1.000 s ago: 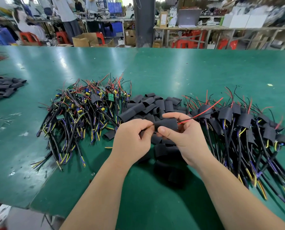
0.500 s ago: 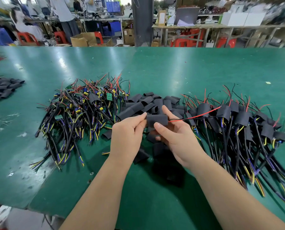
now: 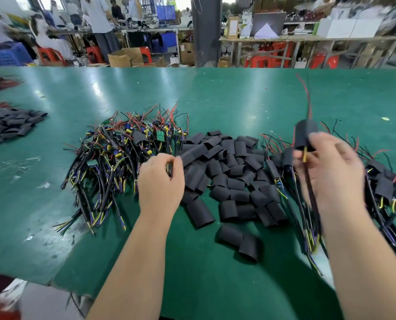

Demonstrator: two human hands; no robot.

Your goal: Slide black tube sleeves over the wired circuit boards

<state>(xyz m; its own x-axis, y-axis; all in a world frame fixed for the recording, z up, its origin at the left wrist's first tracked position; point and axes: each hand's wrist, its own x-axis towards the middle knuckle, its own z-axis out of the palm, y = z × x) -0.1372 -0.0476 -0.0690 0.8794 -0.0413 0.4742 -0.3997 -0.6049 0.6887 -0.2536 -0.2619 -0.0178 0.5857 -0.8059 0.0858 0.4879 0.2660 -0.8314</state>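
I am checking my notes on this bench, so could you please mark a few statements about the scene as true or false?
1. The right hand grips a sleeved board, its red wire pointing up. True.
2. The loose black sleeves lie between the unsleeved boards and the finished pile. True.
3. The table is red. False: it is green.
4. The unsleeved boards lie right of the loose black sleeves. False: they lie to the left.
5. Both hands hold the same sleeve. False: the left hand is apart, by the unsleeved boards.
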